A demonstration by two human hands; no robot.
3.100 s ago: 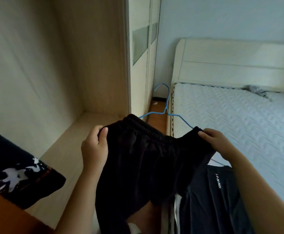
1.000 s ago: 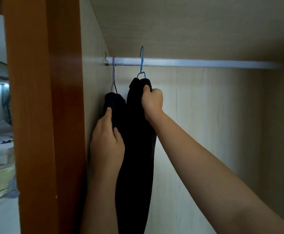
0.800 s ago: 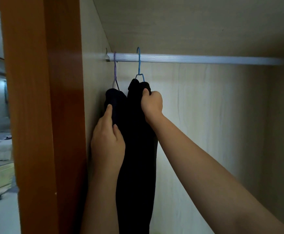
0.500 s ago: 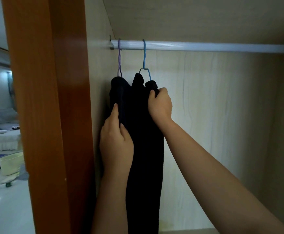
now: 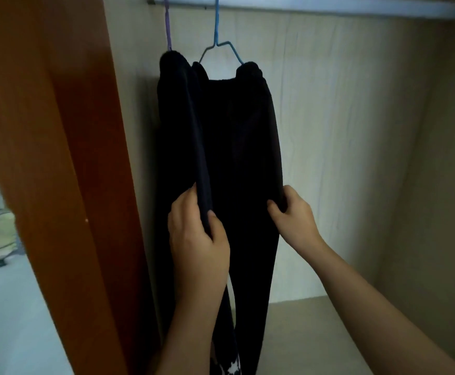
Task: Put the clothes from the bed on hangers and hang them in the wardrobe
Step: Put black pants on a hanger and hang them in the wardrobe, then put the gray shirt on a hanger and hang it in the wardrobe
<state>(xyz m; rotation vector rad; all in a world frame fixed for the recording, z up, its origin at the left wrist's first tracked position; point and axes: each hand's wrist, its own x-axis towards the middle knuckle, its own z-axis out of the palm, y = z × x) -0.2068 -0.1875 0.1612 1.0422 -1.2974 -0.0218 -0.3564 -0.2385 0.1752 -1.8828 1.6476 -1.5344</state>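
Here, the left hand (image 5: 196,239) is pinching a dark fold (image 5: 204,196), and the right hand (image 5: 294,215) is gripping the right edge of the trousers (image 5: 242,136), fingers curled on cloth. I judge the best way to smooth them is by tugging gently and evenly downward, so the blue hanger (image 5: 217,48) is not tipping. The trousers are hanging lengthwise straight down, waistband up, from the rail (image 5: 329,6).
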